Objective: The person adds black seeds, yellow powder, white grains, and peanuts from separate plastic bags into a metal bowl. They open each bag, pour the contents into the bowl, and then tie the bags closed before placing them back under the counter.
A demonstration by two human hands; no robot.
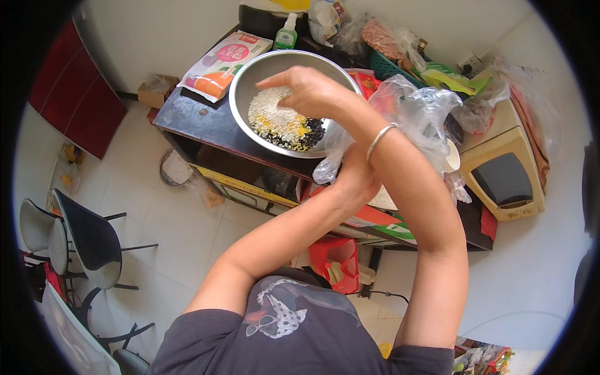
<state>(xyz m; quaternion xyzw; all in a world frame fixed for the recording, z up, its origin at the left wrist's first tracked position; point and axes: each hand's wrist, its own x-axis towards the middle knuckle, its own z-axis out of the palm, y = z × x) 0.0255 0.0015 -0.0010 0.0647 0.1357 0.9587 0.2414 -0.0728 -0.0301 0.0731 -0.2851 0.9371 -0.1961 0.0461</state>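
A wide stainless steel bowl [240,105] stands on a dark cabinet top. In it lie pale, yellow and black grains [281,122], the pale ones heaped toward the upper left. My right hand [302,91] is over the bowl, its index finger stretched out and its thumb apart, with nothing seen between them. A metal bangle [378,139] circles my right wrist. My left hand [362,171] crosses beneath the right forearm at the bowl's lower right, beside a clear plastic bag [332,161]; its fingers are mostly hidden, so its hold on the bag cannot be told.
A printed food packet [225,63] lies left of the bowl, with a green spray bottle [286,35] behind. At right are a teal basket [386,65], crumpled plastic bags [422,110], paper cups [451,157] and a small cream appliance [504,173]. Chairs [91,239] stand at far left.
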